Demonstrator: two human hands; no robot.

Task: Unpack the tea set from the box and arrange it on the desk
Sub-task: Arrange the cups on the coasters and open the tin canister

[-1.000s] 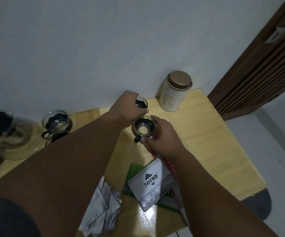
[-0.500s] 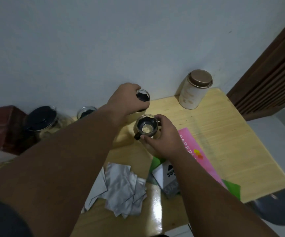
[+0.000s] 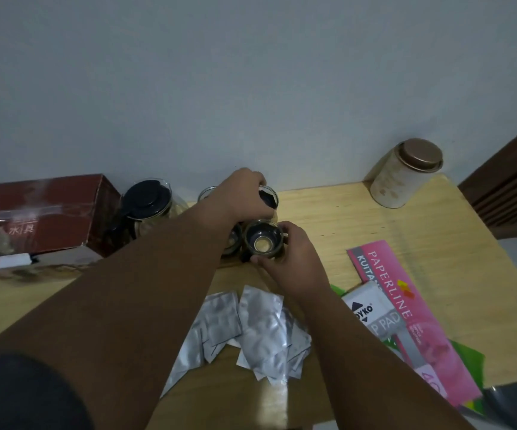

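- two glass cups in hand, close to the middle of the desk's back edge.
- left hand: fingers curled over the rim of the rear cup, near the wall.
- right hand: thumb and fingers wrapped round the front cup; touching the rear one or just beside it, cannot tell.
- teapot with black lid and red box toward the back left corner.
- tin in the back right corner.
- foil sachets and pink pad nearer the front edge.
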